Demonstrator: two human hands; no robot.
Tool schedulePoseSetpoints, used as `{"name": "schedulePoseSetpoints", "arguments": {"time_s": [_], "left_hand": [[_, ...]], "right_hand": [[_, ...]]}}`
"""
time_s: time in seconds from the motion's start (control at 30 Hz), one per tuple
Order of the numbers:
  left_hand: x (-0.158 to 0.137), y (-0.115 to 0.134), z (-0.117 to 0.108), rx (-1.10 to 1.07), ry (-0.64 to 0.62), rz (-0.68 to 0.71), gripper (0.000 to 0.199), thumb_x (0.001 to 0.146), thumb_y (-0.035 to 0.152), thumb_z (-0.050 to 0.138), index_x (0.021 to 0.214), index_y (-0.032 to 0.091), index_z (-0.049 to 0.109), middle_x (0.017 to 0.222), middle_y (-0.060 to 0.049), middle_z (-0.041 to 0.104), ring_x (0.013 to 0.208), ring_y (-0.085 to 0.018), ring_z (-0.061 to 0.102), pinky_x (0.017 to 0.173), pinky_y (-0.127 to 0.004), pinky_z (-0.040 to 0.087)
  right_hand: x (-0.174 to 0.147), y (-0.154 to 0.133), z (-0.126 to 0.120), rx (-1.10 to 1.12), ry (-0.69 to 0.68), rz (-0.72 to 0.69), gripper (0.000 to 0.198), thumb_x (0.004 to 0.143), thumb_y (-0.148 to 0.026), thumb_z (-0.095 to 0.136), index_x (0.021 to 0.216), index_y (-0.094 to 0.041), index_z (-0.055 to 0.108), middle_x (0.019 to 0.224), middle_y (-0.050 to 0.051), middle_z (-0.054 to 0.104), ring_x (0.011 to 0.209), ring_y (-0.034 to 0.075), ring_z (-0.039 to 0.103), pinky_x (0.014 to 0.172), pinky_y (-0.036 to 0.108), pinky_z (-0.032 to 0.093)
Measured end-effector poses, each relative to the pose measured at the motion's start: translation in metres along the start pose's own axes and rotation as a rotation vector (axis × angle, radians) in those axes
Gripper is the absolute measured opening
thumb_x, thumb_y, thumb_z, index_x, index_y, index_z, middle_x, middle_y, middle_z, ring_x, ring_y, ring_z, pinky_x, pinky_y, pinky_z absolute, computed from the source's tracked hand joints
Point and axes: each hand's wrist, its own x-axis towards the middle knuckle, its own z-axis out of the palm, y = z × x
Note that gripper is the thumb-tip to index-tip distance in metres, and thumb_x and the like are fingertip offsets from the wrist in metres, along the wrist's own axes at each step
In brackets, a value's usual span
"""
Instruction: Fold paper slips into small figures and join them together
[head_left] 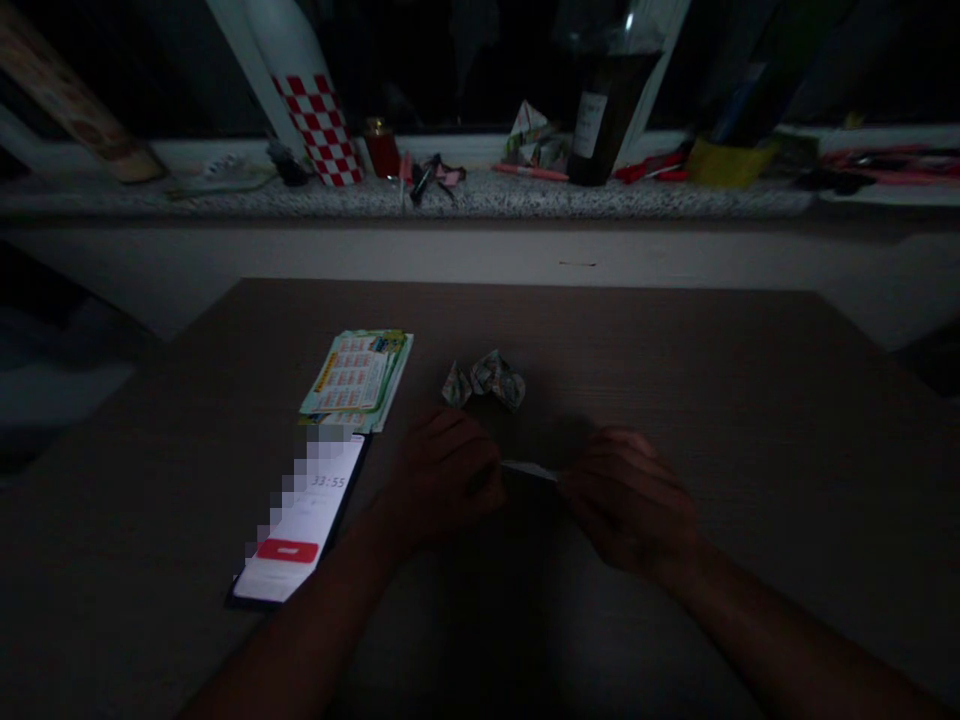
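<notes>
Looks like a few folded paper pieces [495,376] are done mid-frame, the calendar-looking cards [351,374] left of centre lie flat, and my left hand [448,466] and right hand [631,495] fingers pinch a seemingly unfinished paper strip [529,469] just below centre.

Dim throughout; the phone [304,520] glows brightest, partly pixelated. Right of the phone, shadow blackens the desk [675,345]; beyond the phone, the windowsill's [517,203] ends look soft.
</notes>
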Motion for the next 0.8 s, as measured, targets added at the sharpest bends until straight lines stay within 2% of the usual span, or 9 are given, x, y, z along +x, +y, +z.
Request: {"name": "schedulePoseSetpoints", "arguments": {"time_s": [0.03, 0.1, 0.17, 0.27, 0.33, 0.37, 0.47, 0.63, 0.8], "left_hand": [[-0.001, -0.003, -0.003, -0.009, 0.005, -0.036, 0.005, 0.075, 0.017, 0.055, 0.072, 0.019, 0.058, 0.073, -0.003, 0.062, 0.075, -0.016, 0.054, 0.072, -0.031, 0.043], [-0.002, -0.005, -0.007, -0.063, 0.097, -0.143, 0.004, 0.075, 0.018, 0.055, 0.072, 0.018, 0.057, 0.074, -0.003, 0.061, 0.074, -0.016, 0.055, 0.070, -0.030, 0.045], [-0.002, -0.002, -0.007, -0.182, 0.155, -0.255, 0.004, 0.076, 0.020, 0.054, 0.074, 0.017, 0.057, 0.078, -0.004, 0.061, 0.076, -0.016, 0.057, 0.071, -0.030, 0.046], [-0.001, 0.012, 0.003, -0.443, 0.122, -0.491, 0.014, 0.076, 0.022, 0.057, 0.089, 0.018, 0.059, 0.089, -0.005, 0.065, 0.084, -0.018, 0.060, 0.077, -0.032, 0.048], [0.000, 0.023, 0.014, -0.748, 0.068, -0.654, 0.032, 0.075, 0.027, 0.063, 0.105, 0.017, 0.058, 0.095, -0.006, 0.067, 0.085, -0.018, 0.062, 0.075, -0.031, 0.050], [0.000, 0.028, 0.019, -0.919, -0.008, -0.727, 0.033, 0.076, 0.030, 0.063, 0.106, 0.017, 0.059, 0.094, -0.006, 0.068, 0.083, -0.018, 0.064, 0.072, -0.030, 0.051], [0.001, 0.035, 0.029, -1.193, -0.044, -0.868, 0.025, 0.078, 0.037, 0.063, 0.084, 0.013, 0.067, 0.080, -0.005, 0.070, 0.072, -0.017, 0.064, 0.067, -0.027, 0.052], [0.000, 0.028, 0.029, -1.388, -0.004, -1.006, 0.024, 0.072, 0.035, 0.071, 0.083, 0.013, 0.069, 0.078, -0.004, 0.072, 0.069, -0.016, 0.066, 0.066, -0.026, 0.052], [0.001, 0.024, 0.027, -1.373, -0.028, -1.002, 0.021, 0.069, 0.030, 0.074, 0.078, 0.013, 0.068, 0.072, -0.001, 0.070, 0.062, -0.013, 0.063, 0.060, -0.023, 0.050]], "right_hand": [[0.000, 0.001, -0.001, 0.009, 0.029, 0.029, 0.019, 0.074, -0.009, 0.065, 0.087, -0.023, 0.065, 0.071, 0.001, 0.069, 0.063, 0.017, 0.065, 0.072, 0.040, 0.051], [-0.003, 0.004, -0.001, 0.042, 0.093, 0.104, 0.020, 0.075, -0.008, 0.064, 0.088, -0.023, 0.065, 0.071, 0.001, 0.068, 0.063, 0.018, 0.064, 0.070, 0.039, 0.052], [-0.006, 0.006, 0.001, 0.077, 0.147, 0.197, 0.019, 0.075, -0.009, 0.064, 0.088, -0.023, 0.065, 0.072, 0.002, 0.067, 0.065, 0.019, 0.064, 0.067, 0.038, 0.052], [-0.011, 0.005, 0.007, 0.150, 0.193, 0.349, 0.014, 0.075, -0.010, 0.065, 0.084, -0.021, 0.066, 0.073, 0.003, 0.068, 0.070, 0.019, 0.066, 0.064, 0.034, 0.053], [-0.012, 0.002, 0.012, 0.224, 0.185, 0.483, 0.007, 0.076, -0.014, 0.066, 0.080, -0.020, 0.066, 0.072, 0.003, 0.069, 0.067, 0.018, 0.066, 0.060, 0.030, 0.053], [-0.013, 0.000, 0.014, 0.270, 0.171, 0.547, 0.004, 0.077, -0.016, 0.066, 0.078, -0.020, 0.066, 0.071, 0.003, 0.069, 0.064, 0.017, 0.066, 0.057, 0.028, 0.053], [-0.014, -0.002, 0.017, 0.417, 0.088, 0.654, 0.003, 0.078, -0.020, 0.066, 0.076, -0.019, 0.067, 0.068, 0.002, 0.069, 0.059, 0.015, 0.065, 0.053, 0.024, 0.053], [-0.017, 0.004, 0.015, 0.485, 0.032, 0.615, 0.016, 0.084, -0.017, 0.056, 0.094, -0.021, 0.068, 0.080, 0.003, 0.072, 0.069, 0.015, 0.068, 0.061, 0.024, 0.055], [-0.016, 0.007, 0.015, 0.363, -0.086, 0.384, 0.031, 0.075, -0.010, 0.063, 0.104, -0.021, 0.065, 0.093, 0.007, 0.070, 0.083, 0.019, 0.067, 0.070, 0.029, 0.055]]}}
